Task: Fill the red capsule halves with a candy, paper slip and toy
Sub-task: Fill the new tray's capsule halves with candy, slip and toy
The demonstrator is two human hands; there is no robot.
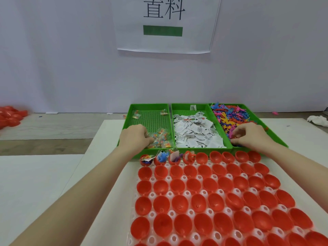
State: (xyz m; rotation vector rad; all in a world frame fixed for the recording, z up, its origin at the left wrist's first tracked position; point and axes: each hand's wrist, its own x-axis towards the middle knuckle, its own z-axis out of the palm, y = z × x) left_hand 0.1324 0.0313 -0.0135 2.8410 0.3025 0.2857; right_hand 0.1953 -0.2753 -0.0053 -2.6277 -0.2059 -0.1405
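Two hands are reaching into the green trays, just behind the red capsule halves [209, 197]

Left hand [135, 136] is lying in the candy tray [150, 110] with fingers curling on the wrapped candies [159, 139], it seems pinching one; right hand [250, 134] is curling down into the toys [230, 116] in the right tray, but I cannot tell if it is holding any. Paper slips [195, 132] are lying in the middle tray, between both hands. The halves are sitting open-side up in a white holder [177, 226], toward the person from both hands. Only the far row's left four are having content, so the next half to fill is lying nearer to the left hand, I think
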